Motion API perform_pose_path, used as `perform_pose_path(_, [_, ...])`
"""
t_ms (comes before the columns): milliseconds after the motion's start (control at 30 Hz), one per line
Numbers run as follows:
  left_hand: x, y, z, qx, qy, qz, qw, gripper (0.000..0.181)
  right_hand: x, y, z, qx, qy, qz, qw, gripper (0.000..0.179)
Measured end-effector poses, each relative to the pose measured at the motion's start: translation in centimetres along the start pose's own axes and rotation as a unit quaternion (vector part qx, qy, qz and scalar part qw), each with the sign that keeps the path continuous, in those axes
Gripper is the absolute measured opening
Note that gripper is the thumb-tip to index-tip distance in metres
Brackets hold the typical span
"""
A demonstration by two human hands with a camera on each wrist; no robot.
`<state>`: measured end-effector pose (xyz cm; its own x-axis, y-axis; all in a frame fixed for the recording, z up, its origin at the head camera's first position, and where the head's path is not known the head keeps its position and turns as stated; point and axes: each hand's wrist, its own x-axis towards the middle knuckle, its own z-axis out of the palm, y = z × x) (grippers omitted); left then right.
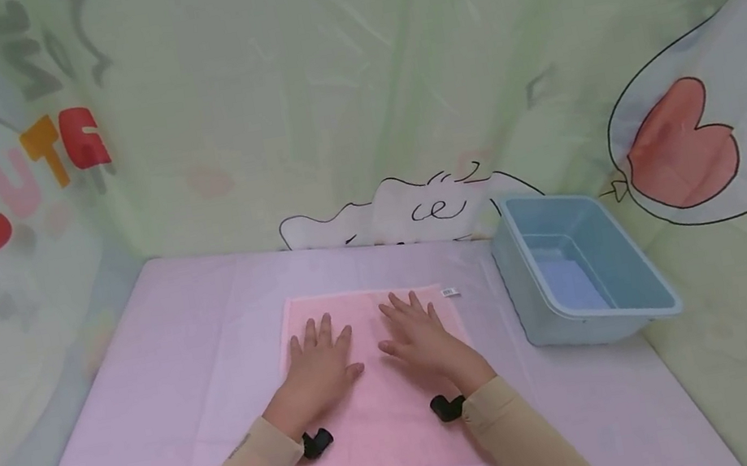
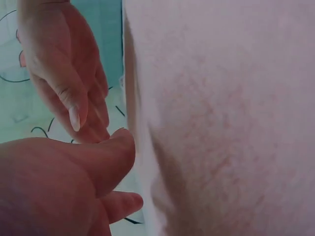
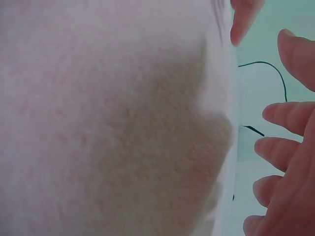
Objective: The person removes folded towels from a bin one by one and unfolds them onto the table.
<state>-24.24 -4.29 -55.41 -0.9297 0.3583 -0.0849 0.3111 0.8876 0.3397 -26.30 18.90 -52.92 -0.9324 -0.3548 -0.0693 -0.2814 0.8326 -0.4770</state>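
Note:
A pink towel (image 1: 394, 427) with a small white tag (image 1: 450, 292) lies spread flat on the table. Over its left half is my left hand (image 1: 321, 365), palm down with the fingers straight and spread. My right hand (image 1: 424, 340) is held likewise over the right half, some distance from the left one. Neither hand holds anything. In the right wrist view, the fingers (image 3: 278, 150) show beside the towel's surface (image 3: 64, 118) with background between, so they look slightly raised. Whether the left fingertips touch the cloth, I cannot tell.
A light blue plastic basin (image 1: 584, 317) stands at the right on the pale pink tablecloth (image 1: 195, 362). Printed curtains (image 1: 251, 121) close off the back and both sides. A small black device (image 1: 447, 408) sits at each wrist.

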Motion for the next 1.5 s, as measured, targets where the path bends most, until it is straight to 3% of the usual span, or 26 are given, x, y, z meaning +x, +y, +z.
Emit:
perform_pose_path(267, [0.2, 0.2, 0.3, -0.005, -0.038, -0.046, 0.9982, 0.080, 0.4, 0.0, 1.6, -0.036, -0.053, 0.028, 0.9975, 0.077])
perform_pose_path(833, [1.4, -0.5, -1.1, -0.004, -0.076, -0.028, 0.9967, 0.075, 1.0, 0.4, 2.0, -0.084, -0.088, 0.108, 0.9868, 0.093])
perform_pose_path(1267, [3.4, -1.7, -0.6, 0.008, -0.076, -0.036, 0.9964, 0.071, 1.9, 1.1, 1.4, -0.103, -0.079, 0.172, 0.9767, 0.098])
perform_pose_path(1500, [4.5, -2.1, -0.7, 0.011, -0.074, -0.043, 0.9963, 0.072, 2.2, 1.7, 0.7, -0.096, -0.082, 0.186, 0.9744, 0.098])
